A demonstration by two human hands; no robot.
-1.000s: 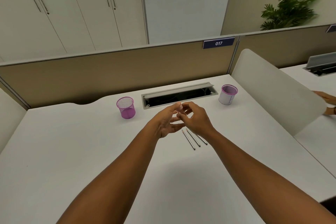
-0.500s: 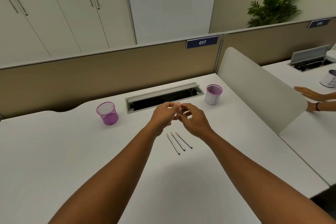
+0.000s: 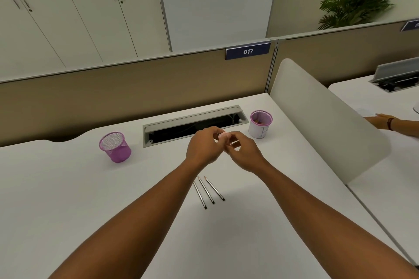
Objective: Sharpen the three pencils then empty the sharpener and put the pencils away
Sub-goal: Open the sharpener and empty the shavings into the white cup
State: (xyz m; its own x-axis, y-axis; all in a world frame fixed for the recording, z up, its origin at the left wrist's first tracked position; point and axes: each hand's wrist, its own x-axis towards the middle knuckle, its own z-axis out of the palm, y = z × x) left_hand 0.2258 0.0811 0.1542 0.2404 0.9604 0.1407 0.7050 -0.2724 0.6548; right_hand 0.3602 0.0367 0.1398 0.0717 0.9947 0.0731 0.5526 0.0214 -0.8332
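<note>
Three thin dark pencils (image 3: 207,191) lie side by side on the white desk (image 3: 68,199), points away from me, just behind my forearms. Above the desk, beyond the pencils, my left hand (image 3: 201,147) and my right hand (image 3: 243,152) meet fingertip to fingertip. They pinch a small pale pink sharpener (image 3: 224,136), which the fingers mostly hide. A purple mesh cup (image 3: 115,147) stands at the left. A white cup with a purple rim (image 3: 260,123) stands at the right with some shavings inside.
An open cable tray (image 3: 192,125) runs along the back of the desk, right behind my hands. A tan partition wall rises behind it. A white curved divider (image 3: 317,120) closes the right side. Another person's hand (image 3: 383,120) rests on the neighbouring desk.
My fingers have closed from a loose spread into a tight pinch between both hands. The view has swung a little, and the pencils and cups have stayed where they were.
</note>
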